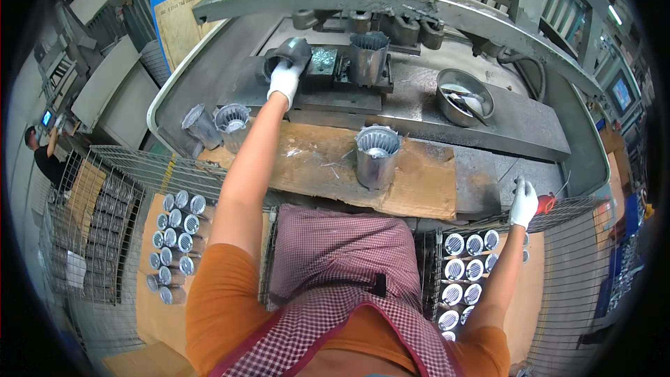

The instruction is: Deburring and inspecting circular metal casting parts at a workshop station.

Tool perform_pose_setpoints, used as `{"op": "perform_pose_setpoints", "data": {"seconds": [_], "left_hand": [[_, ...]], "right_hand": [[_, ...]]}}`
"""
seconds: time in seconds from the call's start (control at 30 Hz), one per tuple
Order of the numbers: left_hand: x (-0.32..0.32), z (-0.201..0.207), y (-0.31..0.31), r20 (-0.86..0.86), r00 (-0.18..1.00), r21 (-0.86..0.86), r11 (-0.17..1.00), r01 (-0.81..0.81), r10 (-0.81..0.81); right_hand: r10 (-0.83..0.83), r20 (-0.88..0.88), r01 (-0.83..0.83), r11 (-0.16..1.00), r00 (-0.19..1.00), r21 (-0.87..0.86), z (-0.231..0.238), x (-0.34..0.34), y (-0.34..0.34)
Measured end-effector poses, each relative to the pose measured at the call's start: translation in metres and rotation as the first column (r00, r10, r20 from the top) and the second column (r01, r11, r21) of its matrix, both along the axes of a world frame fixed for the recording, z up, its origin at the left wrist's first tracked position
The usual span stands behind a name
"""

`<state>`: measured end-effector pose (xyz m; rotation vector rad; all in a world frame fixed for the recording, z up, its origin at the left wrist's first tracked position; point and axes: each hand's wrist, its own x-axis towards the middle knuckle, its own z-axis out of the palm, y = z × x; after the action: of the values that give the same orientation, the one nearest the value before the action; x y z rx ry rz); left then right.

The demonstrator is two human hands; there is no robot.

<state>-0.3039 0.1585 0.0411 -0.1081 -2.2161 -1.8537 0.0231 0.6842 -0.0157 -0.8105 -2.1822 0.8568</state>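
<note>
My left hand [284, 82], in a white glove, reaches to the press bed and grips the open end of a dark metal cylinder [293, 50] lying tilted on a block; its fingertips are partly hidden inside. My right hand [524, 205], also gloved, hangs low at the right with its fingers extended. Close beside it is a red object [546, 203], perhaps a tool handle; contact is unclear. A ragged-rimmed finned metal housing [377, 160] stands on the cardboard [307, 171] before me. Two similar housings, one tilted [200, 126] and one upright [232, 123], are at its left end.
Another ragged-rimmed housing [368, 59] sits on a fixture under the machine's crossbeam [412, 1]. A metal bowl [465, 98] holds tools and pale liquid. Wire cages hold rows of finned cylinders at left [169, 237] and right [453, 269]. Far left, another person [49, 157] stands by machinery.
</note>
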Motion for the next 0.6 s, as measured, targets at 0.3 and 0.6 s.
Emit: {"op": "perform_pose_setpoints", "data": {"seconds": [0.3,0.6], "left_hand": [[-0.008,0.014,0.004,-0.041,0.998,-0.835,0.546,-0.062,0.051],[0.012,0.017,0.021,-0.336,0.940,-0.863,0.380,-0.333,0.061]], "right_hand": [[-0.026,-0.038,0.027,0.999,0.999,0.039,-0.007,0.000,0.002],[-0.011,-0.141,0.022,0.997,0.990,0.070,-0.022,0.006,0.014]]}}
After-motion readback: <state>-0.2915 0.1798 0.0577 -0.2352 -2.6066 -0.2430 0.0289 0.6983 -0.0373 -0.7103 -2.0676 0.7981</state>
